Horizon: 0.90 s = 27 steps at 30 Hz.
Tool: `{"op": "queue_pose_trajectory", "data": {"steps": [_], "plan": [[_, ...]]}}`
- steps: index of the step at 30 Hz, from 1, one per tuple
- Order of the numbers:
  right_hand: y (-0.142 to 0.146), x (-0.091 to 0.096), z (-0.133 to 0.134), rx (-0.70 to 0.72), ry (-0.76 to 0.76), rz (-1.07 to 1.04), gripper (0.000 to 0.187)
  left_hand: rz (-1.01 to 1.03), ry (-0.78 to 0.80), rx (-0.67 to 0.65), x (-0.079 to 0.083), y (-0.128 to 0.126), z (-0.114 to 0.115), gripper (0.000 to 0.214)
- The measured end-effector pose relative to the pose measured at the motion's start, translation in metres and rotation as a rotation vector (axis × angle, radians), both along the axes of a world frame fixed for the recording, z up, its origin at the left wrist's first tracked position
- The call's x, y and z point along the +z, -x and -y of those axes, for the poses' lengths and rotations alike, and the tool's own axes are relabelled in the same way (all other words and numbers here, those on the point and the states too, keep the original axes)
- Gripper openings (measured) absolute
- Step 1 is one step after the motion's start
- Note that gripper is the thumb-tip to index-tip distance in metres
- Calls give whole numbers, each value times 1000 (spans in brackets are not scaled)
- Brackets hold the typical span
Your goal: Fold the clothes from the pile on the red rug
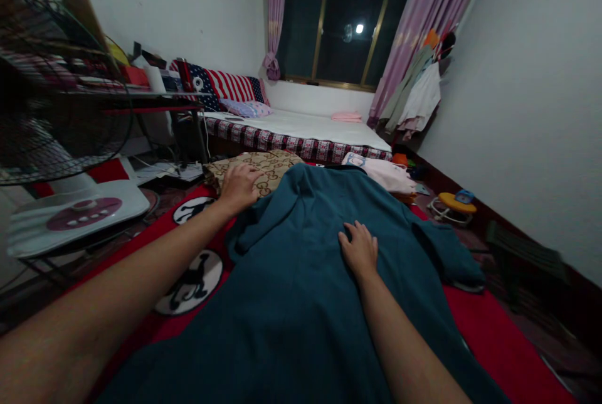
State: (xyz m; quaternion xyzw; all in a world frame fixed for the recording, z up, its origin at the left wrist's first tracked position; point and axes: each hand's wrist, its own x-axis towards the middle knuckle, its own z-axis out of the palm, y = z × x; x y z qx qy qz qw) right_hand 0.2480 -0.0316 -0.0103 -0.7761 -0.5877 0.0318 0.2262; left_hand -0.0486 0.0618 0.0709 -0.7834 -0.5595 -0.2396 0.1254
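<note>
A dark teal garment [301, 303] lies spread over a red patterned bedcover [493, 335] in front of me. My right hand [360, 248] rests flat on the garment's middle, fingers stretched out, holding nothing. My left hand [239, 186] reaches to the far left, fingers curled on the edge of a tan patterned pillow [270, 165] beside the garment's upper corner. Whether it grips the pillow or the cloth is unclear.
A folded pink-white cloth [383, 173] lies beyond the garment. A second bed [305, 131] with pillows stands under the dark window. A standing fan [56, 115] and a cluttered desk [150, 93] are at the left. Clothes [418, 100] hang at the right wall.
</note>
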Motion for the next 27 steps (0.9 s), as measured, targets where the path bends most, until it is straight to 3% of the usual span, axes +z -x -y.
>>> {"op": "queue_pose_trajectory", "data": {"steps": [2, 5, 10, 16, 19, 22, 27], "plan": [[1, 0, 0, -4, 2, 4, 45, -200, 141, 9, -5, 18, -23, 60], [2, -1, -1, -6, -2, 9, 44, -348, 275, -26, -18, 17, -44, 77], [0, -3, -1, 4, -7, -2, 44, -284, 232, 27, -35, -7, -67, 83], [-1, -6, 0, 16, -7, 4, 45, -297, 156, 85, -45, -10, -102, 77], [-1, -7, 1, 25, 1, 21, 46, -290, 135, 80, -42, -9, -117, 67], [0, -6, 2, 27, 11, 40, 46, -233, 83, 68, -27, -7, -133, 51], [1, -7, 4, 23, 13, 42, 45, -85, -8, 173, -4, -7, -163, 43]]}}
